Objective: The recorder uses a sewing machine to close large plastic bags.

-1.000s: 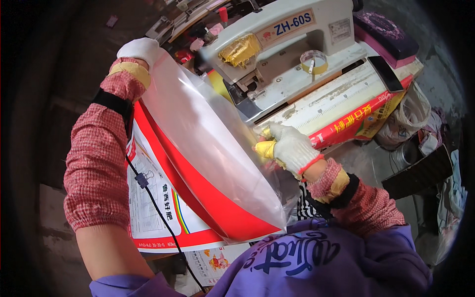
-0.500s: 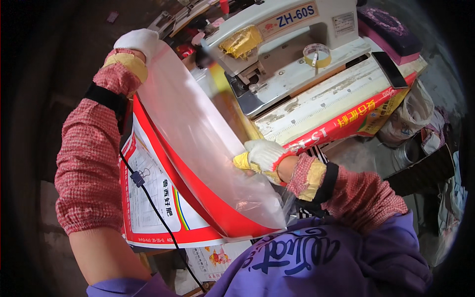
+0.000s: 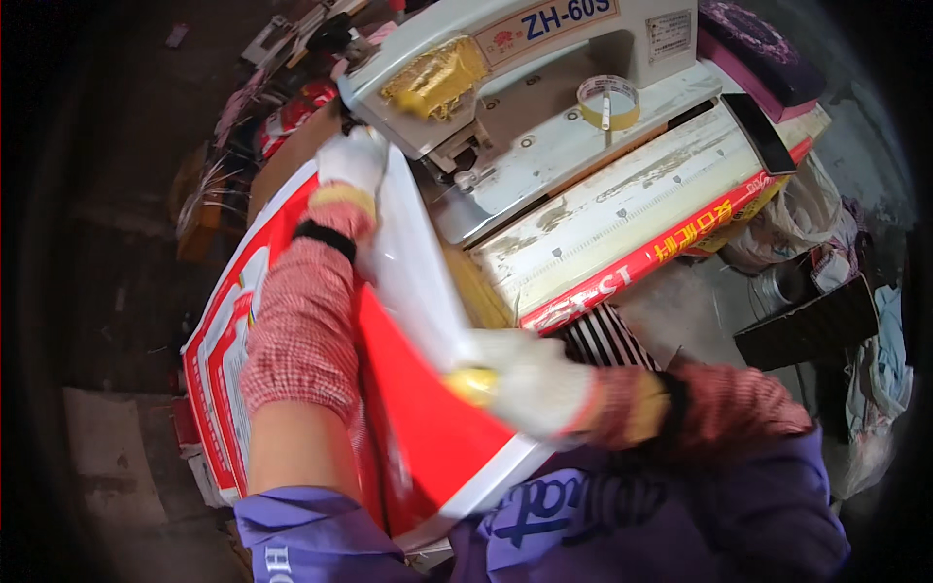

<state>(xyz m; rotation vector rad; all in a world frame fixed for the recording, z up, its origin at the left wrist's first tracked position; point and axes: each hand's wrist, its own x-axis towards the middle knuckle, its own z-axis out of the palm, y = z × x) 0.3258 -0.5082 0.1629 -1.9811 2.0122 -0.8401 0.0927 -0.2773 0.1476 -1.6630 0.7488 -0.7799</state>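
A large red and white printed sack (image 3: 418, 408) with a pale plastic liner (image 3: 403, 267) hangs between my hands. My left hand (image 3: 355, 160), in a white work glove, closes on the sack's far upper edge, just left of the sewing machine's head. Nearer to me, my right hand (image 3: 530, 384), in a white glove with yellow fingertips, pinches the near part of the sack's edge. Motion smears both gloves somewhat. The industrial sewing machine (image 3: 544, 73) stands beyond the sack, its needle area (image 3: 457, 151) to the right of my left hand.
A tape roll (image 3: 609, 105) with a white stick rests on the machine bed. Right of it lie a black flat object (image 3: 758, 133) and a purple box (image 3: 763, 58). A white plastic bag (image 3: 792, 214), a black open box (image 3: 812, 325) and striped cloth (image 3: 607, 340) are lower right.
My left hand has swung right and nearer to me, beside the machine head, carrying the sack's edge. The right hand has come closer to my body. The sack has turned and folded more narrowly.
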